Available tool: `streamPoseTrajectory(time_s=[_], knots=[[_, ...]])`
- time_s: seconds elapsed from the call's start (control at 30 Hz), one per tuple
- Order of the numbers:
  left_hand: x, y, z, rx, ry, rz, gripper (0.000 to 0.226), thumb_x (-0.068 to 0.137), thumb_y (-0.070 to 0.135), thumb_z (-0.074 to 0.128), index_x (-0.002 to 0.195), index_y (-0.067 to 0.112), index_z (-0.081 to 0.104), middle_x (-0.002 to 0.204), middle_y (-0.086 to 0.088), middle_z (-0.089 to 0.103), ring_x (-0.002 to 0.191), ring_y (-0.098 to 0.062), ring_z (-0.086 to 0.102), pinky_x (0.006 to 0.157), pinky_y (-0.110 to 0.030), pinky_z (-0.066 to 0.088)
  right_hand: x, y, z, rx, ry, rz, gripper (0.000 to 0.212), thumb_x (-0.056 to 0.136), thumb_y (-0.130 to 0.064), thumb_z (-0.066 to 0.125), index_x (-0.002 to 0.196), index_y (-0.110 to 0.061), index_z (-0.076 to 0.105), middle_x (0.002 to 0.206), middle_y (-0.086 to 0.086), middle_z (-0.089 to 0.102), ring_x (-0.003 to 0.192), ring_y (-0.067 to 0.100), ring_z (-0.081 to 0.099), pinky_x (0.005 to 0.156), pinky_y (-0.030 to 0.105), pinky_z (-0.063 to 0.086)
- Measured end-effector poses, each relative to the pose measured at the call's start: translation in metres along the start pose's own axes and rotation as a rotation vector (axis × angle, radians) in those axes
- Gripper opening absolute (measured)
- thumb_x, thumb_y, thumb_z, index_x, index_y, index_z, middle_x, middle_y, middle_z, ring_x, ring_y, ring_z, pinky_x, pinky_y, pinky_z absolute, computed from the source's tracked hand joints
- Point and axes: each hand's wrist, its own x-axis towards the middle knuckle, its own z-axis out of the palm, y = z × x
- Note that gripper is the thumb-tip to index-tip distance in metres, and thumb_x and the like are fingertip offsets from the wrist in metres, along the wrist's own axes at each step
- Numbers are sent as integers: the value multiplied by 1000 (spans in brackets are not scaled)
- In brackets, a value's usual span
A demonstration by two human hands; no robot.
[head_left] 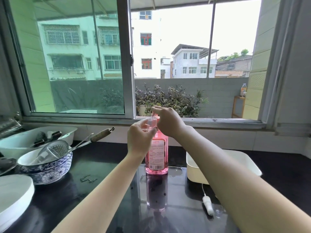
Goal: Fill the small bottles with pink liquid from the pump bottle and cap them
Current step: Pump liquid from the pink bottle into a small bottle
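Note:
The pink pump bottle (157, 155) stands upright on the black counter (104, 167), its label facing me. My left hand (139, 142) is shut on a small clear bottle (152, 123), held upright right under the pump's spout; some pink shows inside it. My right hand (166, 121) lies on top of the pump head, fingers stretched over it. The pump head itself is mostly hidden under that hand.
A white rectangular tray (195, 167) sits to the right of the pump bottle, partly behind my right arm. A blue patterned bowl (50, 167) with a strainer and glass stands at left, beside a white basin (70, 132). A white cord switch (207, 203) lies near the front.

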Motion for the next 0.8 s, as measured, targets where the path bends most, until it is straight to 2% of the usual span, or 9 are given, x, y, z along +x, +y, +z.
streamPoseTrajectory(time_s=[0.1, 0.27, 0.37, 0.5, 0.6, 0.7, 0.8], knots=[[-4, 1, 0, -9, -6, 4, 39, 76, 30, 72, 107, 8, 66, 91, -7, 72, 79, -17, 67, 69, -30, 55, -5, -1, 8, -28, -4, -11, 51, 89, -8, 54, 139, -7, 43, 144, 6, 47, 125, 22, 52, 99, 27, 43], [1, 4, -5, 18, -25, 3, 46, 72, 26, 77, 111, 6, 64, 92, -7, 72, 72, -9, 63, 63, -12, 47, 4, -1, -4, -51, -92, -15, 45, 88, -4, 53, 132, -11, 49, 135, 7, 55, 116, 25, 58, 93, 32, 51], [3, 5, -4, 23, -21, -29, 49, 72, 25, 77, 114, 5, 63, 95, -8, 71, 80, -16, 65, 71, -21, 52, 8, 0, -10, -51, -105, 4, 43, 87, -1, 49, 129, -11, 53, 129, 9, 60, 111, 25, 59, 91, 34, 51], [-1, 4, -1, 12, -17, -3, 36, 72, 26, 76, 103, 10, 68, 85, -4, 72, 72, -14, 66, 65, -27, 54, 1, 2, -2, -26, -40, 22, 45, 88, 1, 47, 131, -12, 53, 125, 10, 63, 107, 25, 62, 88, 32, 52], [-5, 2, -1, 21, -5, -13, 39, 72, 24, 76, 106, 8, 67, 91, -7, 72, 74, -15, 65, 69, -29, 54, -1, 0, 0, -32, -60, 19, 40, 88, 0, 46, 124, -13, 58, 116, 10, 67, 96, 25, 64, 80, 31, 54], [-4, 3, -2, 15, 8, -25, 46, 71, 24, 77, 113, 7, 63, 100, -6, 71, 79, -13, 64, 71, -16, 50, 4, -2, -11, 17, -95, 51, 43, 87, 3, 42, 124, -12, 59, 124, 11, 63, 108, 25, 61, 90, 35, 53], [-2, 4, 0, 14, 14, -21, 50, 72, 24, 77, 116, 6, 62, 106, -8, 70, 86, -16, 65, 78, -20, 50, 10, -2, -19, 104, -99, 97, 51, 86, 7, 37, 129, -13, 56, 131, 11, 59, 112, 23, 59, 91, 30, 52]])
